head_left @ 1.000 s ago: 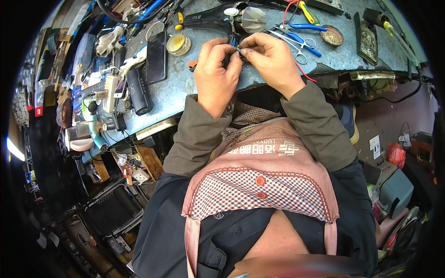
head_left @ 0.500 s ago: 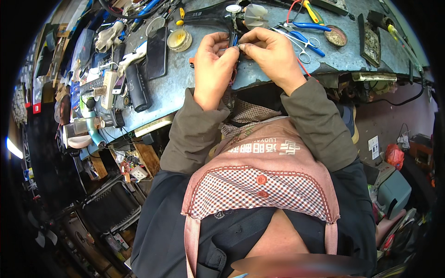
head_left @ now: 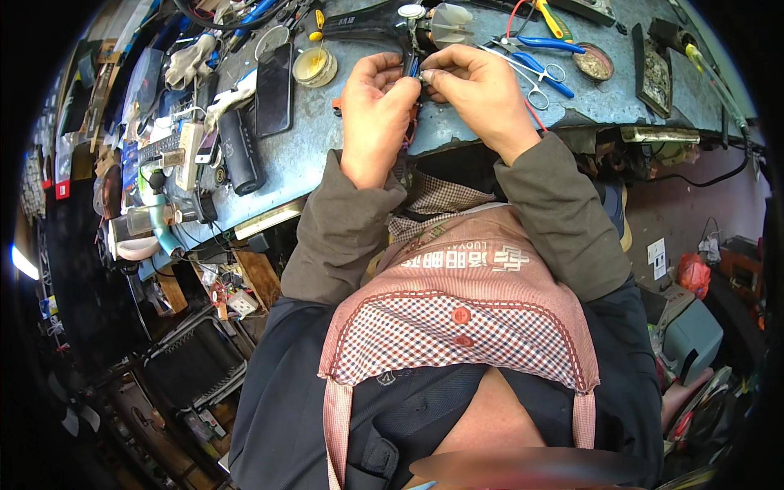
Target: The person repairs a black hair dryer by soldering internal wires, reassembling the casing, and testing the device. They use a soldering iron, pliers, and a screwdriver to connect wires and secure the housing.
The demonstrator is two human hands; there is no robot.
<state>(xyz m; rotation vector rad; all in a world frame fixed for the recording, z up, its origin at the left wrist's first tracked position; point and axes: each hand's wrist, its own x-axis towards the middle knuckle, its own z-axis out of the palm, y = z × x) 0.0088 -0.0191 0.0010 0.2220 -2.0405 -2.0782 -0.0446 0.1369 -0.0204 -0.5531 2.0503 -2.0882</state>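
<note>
Head view showed both bare hands close together over the near edge of the blue-grey workbench (head_left: 314, 122). The left hand (head_left: 377, 106) had its fingers curled and its thumb pressed at thin blue wires (head_left: 415, 67); the right hand (head_left: 478, 88) pinched at the same wires with thumb and forefinger. The exact piece between the tips was too small to make out. Those wires lay just below a black hair dryer (head_left: 363, 24), whose exposed end carried a translucent vaned cylinder (head_left: 452, 27). Right of the hands, ring-handled forceps (head_left: 520, 67) lay beside blue-handled pliers (head_left: 551, 44), and a round tin (head_left: 603, 49) of greyish bits stood near them. To the left stood an open jar (head_left: 320, 81) of yellowish paste, with a black smartphone (head_left: 274, 90) beside it. Farther left were a dark cylinder (head_left: 241, 155), a white power strip (head_left: 189, 155) and a pale work glove (head_left: 191, 63).
</note>
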